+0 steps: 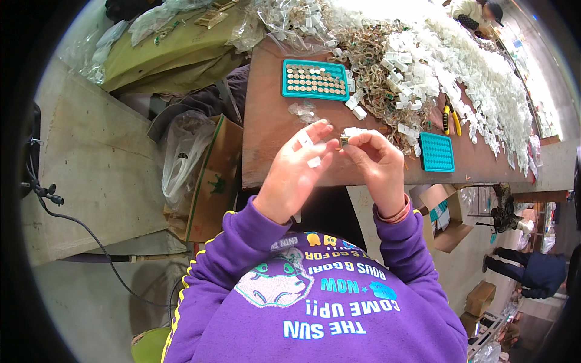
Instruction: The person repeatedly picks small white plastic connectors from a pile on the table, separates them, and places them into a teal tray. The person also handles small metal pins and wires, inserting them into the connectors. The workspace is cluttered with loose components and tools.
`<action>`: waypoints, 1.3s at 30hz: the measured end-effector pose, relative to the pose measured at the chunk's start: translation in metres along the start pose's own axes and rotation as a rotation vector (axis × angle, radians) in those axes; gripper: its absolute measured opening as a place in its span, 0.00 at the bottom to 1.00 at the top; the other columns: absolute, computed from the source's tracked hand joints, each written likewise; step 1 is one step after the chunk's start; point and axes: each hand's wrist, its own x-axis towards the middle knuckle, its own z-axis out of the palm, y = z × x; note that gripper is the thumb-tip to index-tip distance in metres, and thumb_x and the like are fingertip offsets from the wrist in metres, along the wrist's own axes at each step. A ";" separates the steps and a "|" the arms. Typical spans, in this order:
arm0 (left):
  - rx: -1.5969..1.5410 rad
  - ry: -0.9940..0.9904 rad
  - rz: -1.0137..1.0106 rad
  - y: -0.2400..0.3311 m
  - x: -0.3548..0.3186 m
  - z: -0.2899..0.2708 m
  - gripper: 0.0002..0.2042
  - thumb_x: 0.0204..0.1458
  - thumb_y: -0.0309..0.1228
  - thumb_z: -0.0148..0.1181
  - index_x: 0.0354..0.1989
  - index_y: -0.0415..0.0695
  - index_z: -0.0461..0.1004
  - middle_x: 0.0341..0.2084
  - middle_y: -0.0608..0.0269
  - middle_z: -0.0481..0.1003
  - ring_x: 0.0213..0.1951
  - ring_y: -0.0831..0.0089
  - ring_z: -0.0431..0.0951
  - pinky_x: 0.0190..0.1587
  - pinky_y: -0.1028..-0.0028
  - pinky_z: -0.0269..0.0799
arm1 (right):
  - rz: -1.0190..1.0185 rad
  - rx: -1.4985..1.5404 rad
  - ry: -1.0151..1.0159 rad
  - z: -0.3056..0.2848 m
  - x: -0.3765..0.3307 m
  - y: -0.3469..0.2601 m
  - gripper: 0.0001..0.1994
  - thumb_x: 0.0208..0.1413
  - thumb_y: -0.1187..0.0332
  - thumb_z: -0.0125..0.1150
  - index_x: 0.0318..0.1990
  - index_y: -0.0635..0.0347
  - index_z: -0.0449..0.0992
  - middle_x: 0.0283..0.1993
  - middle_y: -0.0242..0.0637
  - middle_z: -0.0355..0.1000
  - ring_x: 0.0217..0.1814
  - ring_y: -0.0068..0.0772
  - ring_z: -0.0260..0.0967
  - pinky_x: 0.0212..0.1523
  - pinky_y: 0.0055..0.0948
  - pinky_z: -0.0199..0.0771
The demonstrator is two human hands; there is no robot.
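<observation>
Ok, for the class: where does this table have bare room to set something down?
The brown table is bare between its left edge, the disc-holding tray and the left hand. A smaller patch lies right of the smaller teal tray, between the white heap and near edge. The far side is crowded.

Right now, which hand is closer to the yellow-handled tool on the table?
The right. The right hand is left of the tool and a little nearer the person's body. The left hand is farther left still, beyond the right hand.
</observation>
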 end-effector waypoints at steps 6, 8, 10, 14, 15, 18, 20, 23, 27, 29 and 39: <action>0.203 -0.037 -0.009 0.002 0.000 -0.012 0.18 0.61 0.26 0.54 0.59 0.36 0.65 0.55 0.57 0.70 0.55 0.69 0.72 0.60 0.71 0.69 | 0.277 0.502 -0.277 -0.012 0.009 0.001 0.07 0.60 0.71 0.62 0.42 0.64 0.75 0.36 0.33 0.76 0.37 0.21 0.74 0.40 0.20 0.72; 0.358 -0.054 0.042 0.005 -0.001 -0.014 0.17 0.61 0.26 0.56 0.57 0.36 0.67 0.51 0.59 0.73 0.53 0.72 0.74 0.58 0.73 0.70 | 0.321 0.554 -0.321 -0.013 0.011 0.000 0.08 0.60 0.70 0.62 0.42 0.64 0.76 0.36 0.33 0.76 0.36 0.20 0.73 0.38 0.19 0.71; 0.509 -0.061 0.098 0.008 -0.002 -0.015 0.17 0.60 0.27 0.59 0.56 0.36 0.69 0.47 0.61 0.75 0.49 0.75 0.75 0.55 0.75 0.70 | 0.338 0.543 -0.351 -0.011 0.012 0.000 0.08 0.59 0.70 0.63 0.41 0.64 0.76 0.36 0.32 0.76 0.36 0.18 0.72 0.37 0.19 0.70; 0.677 -0.033 0.231 0.008 -0.003 -0.015 0.17 0.56 0.28 0.63 0.53 0.39 0.72 0.40 0.66 0.77 0.43 0.81 0.75 0.49 0.80 0.70 | 0.330 0.490 -0.383 -0.007 0.010 0.003 0.07 0.59 0.70 0.63 0.40 0.64 0.77 0.37 0.30 0.76 0.36 0.16 0.71 0.37 0.18 0.70; 0.687 -0.014 0.260 0.006 -0.003 -0.015 0.17 0.55 0.28 0.65 0.52 0.40 0.72 0.39 0.67 0.77 0.41 0.82 0.75 0.47 0.80 0.71 | 0.339 0.492 -0.383 -0.005 0.010 0.004 0.07 0.58 0.70 0.63 0.40 0.64 0.77 0.37 0.29 0.76 0.36 0.16 0.71 0.37 0.18 0.70; 0.617 0.047 0.320 -0.001 -0.003 -0.015 0.13 0.53 0.24 0.66 0.45 0.42 0.72 0.37 0.68 0.77 0.38 0.83 0.75 0.42 0.81 0.72 | 0.347 0.486 -0.379 -0.002 0.009 0.006 0.07 0.58 0.71 0.63 0.40 0.64 0.77 0.36 0.28 0.75 0.36 0.15 0.70 0.37 0.18 0.70; 0.603 0.032 0.311 -0.002 -0.001 -0.017 0.11 0.52 0.23 0.66 0.41 0.42 0.71 0.35 0.67 0.77 0.36 0.82 0.75 0.40 0.81 0.72 | 0.349 0.443 -0.368 -0.002 0.008 0.007 0.07 0.58 0.71 0.63 0.40 0.64 0.77 0.36 0.28 0.75 0.36 0.14 0.70 0.37 0.17 0.70; 0.597 0.025 0.286 -0.002 0.001 -0.018 0.10 0.52 0.21 0.66 0.38 0.42 0.70 0.33 0.66 0.77 0.34 0.82 0.75 0.39 0.81 0.72 | 0.314 0.347 -0.329 -0.002 0.007 0.004 0.06 0.59 0.71 0.63 0.39 0.65 0.77 0.31 0.30 0.74 0.31 0.18 0.72 0.34 0.18 0.71; 0.668 -0.003 0.196 0.005 0.000 -0.017 0.09 0.52 0.20 0.66 0.37 0.42 0.70 0.32 0.65 0.77 0.33 0.80 0.76 0.39 0.80 0.72 | 0.330 0.259 -0.348 -0.006 0.003 -0.005 0.06 0.57 0.73 0.64 0.38 0.66 0.77 0.31 0.29 0.75 0.31 0.17 0.73 0.33 0.17 0.73; 0.662 -0.077 0.146 0.012 0.000 -0.015 0.10 0.51 0.20 0.66 0.37 0.41 0.71 0.31 0.65 0.77 0.33 0.80 0.77 0.39 0.80 0.73 | 0.276 0.176 -0.363 -0.008 0.004 -0.008 0.05 0.55 0.74 0.65 0.38 0.66 0.78 0.31 0.29 0.76 0.30 0.15 0.72 0.33 0.17 0.74; 0.661 -0.368 -0.013 0.025 -0.009 -0.007 0.09 0.50 0.16 0.65 0.36 0.39 0.72 0.32 0.65 0.78 0.36 0.80 0.78 0.40 0.80 0.75 | 0.548 0.712 -0.670 -0.011 0.005 0.013 0.08 0.51 0.74 0.67 0.35 0.58 0.72 0.36 0.31 0.72 0.40 0.23 0.74 0.42 0.24 0.76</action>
